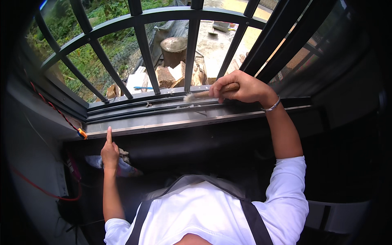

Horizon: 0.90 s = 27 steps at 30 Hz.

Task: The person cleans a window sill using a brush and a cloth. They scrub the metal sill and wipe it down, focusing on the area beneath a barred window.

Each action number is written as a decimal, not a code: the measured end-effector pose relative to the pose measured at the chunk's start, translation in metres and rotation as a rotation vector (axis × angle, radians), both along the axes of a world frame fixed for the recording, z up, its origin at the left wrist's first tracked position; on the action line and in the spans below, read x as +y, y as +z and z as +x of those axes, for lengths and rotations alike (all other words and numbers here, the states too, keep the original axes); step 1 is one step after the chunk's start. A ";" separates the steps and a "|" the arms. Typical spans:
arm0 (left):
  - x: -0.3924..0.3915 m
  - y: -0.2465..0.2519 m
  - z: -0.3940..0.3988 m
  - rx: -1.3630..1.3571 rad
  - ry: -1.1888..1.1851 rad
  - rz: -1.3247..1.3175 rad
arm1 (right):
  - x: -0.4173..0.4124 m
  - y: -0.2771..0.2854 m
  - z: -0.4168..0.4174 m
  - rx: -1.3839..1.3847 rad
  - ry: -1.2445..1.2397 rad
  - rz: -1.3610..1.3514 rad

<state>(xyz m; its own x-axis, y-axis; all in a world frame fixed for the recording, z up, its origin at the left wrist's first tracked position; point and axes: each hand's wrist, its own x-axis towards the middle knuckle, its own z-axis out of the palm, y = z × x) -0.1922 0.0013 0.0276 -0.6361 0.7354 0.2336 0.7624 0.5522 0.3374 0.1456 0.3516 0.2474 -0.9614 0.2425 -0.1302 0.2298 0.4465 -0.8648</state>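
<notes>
My right hand [242, 87] is closed around the wooden handle of a brush [199, 95], whose pale bristles point left over the window track [165, 104]. Bits of debris [148, 104] and a thin dark piece [200, 113] lie on the track and the metal sill [128, 124]. At the left, my left hand [110, 151] has its index finger extended, the tip at the sill's front edge. Its other fingers look curled; whether something is inside them cannot be seen. A crumpled cloth [124, 155] shows just behind that hand.
Dark metal bars [144, 55] cross the window. An orange and black object [82, 133] with a twisted red and black cord [55, 108] is at the sill's left end. Outside are split firewood [165, 76], a lidded drum-like container [174, 50] and a blue item [143, 88].
</notes>
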 end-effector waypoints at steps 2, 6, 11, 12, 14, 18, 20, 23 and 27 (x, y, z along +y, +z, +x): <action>0.001 0.000 -0.001 0.020 -0.014 0.036 | -0.002 -0.016 0.001 -0.251 0.062 0.033; 0.007 0.001 0.000 0.003 -0.015 0.013 | -0.006 -0.050 -0.016 0.007 0.022 -0.100; -0.002 -0.001 0.000 -0.011 0.002 -0.006 | 0.005 -0.026 0.001 0.175 -0.021 -0.219; 0.001 0.000 0.001 -0.009 -0.002 0.000 | 0.003 -0.025 0.002 0.010 -0.051 -0.148; 0.003 -0.001 0.004 -0.004 -0.016 0.016 | -0.007 -0.041 -0.006 -0.150 -0.032 0.060; 0.006 -0.004 -0.002 0.011 -0.021 -0.005 | -0.012 -0.052 -0.012 0.188 -0.041 -0.111; 0.002 -0.003 0.000 0.013 -0.004 -0.016 | -0.009 -0.038 -0.001 0.307 -0.041 -0.138; -0.002 -0.003 0.001 0.007 0.011 -0.024 | -0.002 -0.035 0.017 0.070 -0.012 -0.134; 0.005 -0.001 0.001 0.013 -0.002 -0.009 | -0.021 -0.057 -0.002 0.247 -0.030 -0.163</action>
